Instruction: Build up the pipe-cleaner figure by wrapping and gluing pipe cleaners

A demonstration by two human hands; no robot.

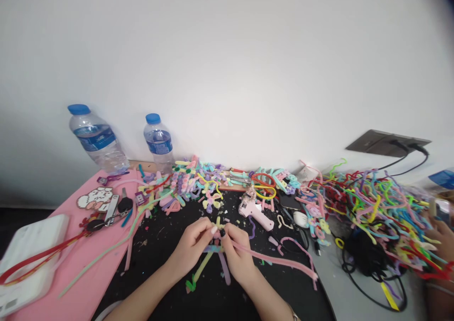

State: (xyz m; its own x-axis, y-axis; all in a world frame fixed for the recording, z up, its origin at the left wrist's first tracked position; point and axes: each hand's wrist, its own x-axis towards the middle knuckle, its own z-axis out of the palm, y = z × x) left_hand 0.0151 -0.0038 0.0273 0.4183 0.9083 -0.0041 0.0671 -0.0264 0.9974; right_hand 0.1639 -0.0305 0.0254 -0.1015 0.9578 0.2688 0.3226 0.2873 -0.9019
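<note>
Both hands meet over a black mat [156, 264] around a small pipe-cleaner piece with yellow, blue and purple arms. My left hand [195, 240] pinches its upper left side, thumb and index finger pressed together. On the other side, my right hand [237, 250] is closed on a pink pipe cleaner [280, 260], whose long end trails to the right. Below the fingers hang a yellow stem [203, 268] with a green tip and a purple stem [224, 269]. The fingertips hide the centre of the piece.
A pink glue gun [260, 217] lies right of my hands. Colourful pipe-cleaner pieces [187, 184] line the wall, with a tangled heap [379, 207] at right. Two bottles [158, 143] stand back left. Another person's hand [441, 238] holds a phone at far right.
</note>
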